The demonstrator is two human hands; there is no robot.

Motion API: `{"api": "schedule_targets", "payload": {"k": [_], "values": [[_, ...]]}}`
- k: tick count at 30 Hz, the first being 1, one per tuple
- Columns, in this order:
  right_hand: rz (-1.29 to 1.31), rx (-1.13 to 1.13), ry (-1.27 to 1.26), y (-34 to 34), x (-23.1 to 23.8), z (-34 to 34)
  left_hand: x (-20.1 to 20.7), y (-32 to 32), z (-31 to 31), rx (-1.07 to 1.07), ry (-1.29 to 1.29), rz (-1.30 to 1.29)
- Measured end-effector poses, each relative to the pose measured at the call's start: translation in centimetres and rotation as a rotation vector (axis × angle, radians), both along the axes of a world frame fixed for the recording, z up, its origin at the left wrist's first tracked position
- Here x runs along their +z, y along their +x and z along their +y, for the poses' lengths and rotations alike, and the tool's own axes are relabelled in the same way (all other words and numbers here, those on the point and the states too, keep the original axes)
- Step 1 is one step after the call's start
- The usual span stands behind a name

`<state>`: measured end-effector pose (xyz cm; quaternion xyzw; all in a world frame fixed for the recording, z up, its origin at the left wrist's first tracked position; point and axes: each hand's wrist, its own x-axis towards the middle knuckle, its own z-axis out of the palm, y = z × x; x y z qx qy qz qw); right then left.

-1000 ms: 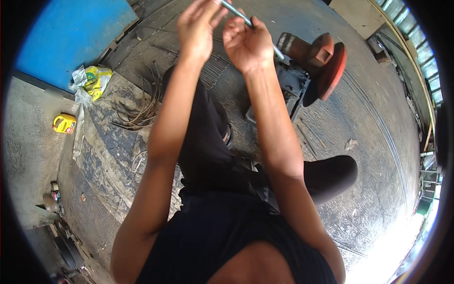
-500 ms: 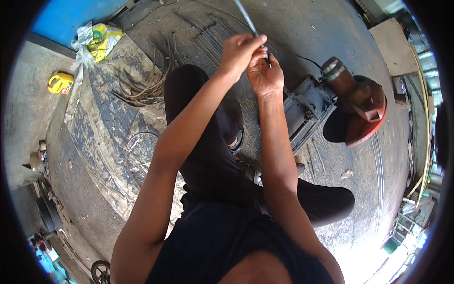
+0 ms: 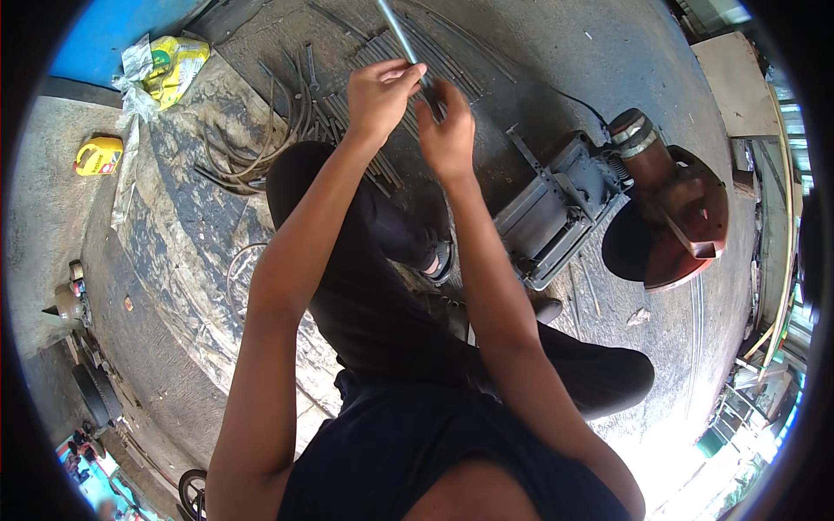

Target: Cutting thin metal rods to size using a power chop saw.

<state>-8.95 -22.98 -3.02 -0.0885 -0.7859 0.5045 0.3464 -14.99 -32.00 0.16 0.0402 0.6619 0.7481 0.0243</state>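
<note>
My left hand (image 3: 379, 102) is closed around a slim, shiny metal rod (image 3: 398, 31), which runs up past the top edge of the view. Thumb and fingers pinch it near its lower end. Right beside it, my right hand (image 3: 448, 130) has its fingers curled round the darker lower end of the same rod; the exact grip is partly hidden. Beyond both hands, a bundle of straight metal rods (image 3: 452, 65) lies on the floor. To the right of my right hand stands a cut-off saw with a grey base (image 3: 552, 204) and a reddish guard (image 3: 686, 247).
Bent rods (image 3: 261, 143) and a wrench (image 3: 312, 65) lie left of my knee, by a dirt-stained sheet (image 3: 174, 208). A yellow sack (image 3: 178, 69) and a yellow jug (image 3: 101, 156) are at the far left. A cable (image 3: 580, 102) runs to the saw.
Both hands and the rod have shifted left. My right hand has turned from palm up to fingers curled over the rod's lower end. The saw's base shows more fully.
</note>
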Motion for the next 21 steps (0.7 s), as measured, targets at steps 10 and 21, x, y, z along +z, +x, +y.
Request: {"api": "schedule_targets", "payload": {"k": [10, 21], "values": [[-0.501, 0.011, 0.044, -7.8, -14.0, 6.0, 2.8, -9.9, -5.8, -0.017, -0.922, 0.283], [-0.893, 0.175, 0.47, -19.7, -24.3, 6.7, 4.3, -8.9, -2.4, -0.159, -1.124, 0.204]]}}
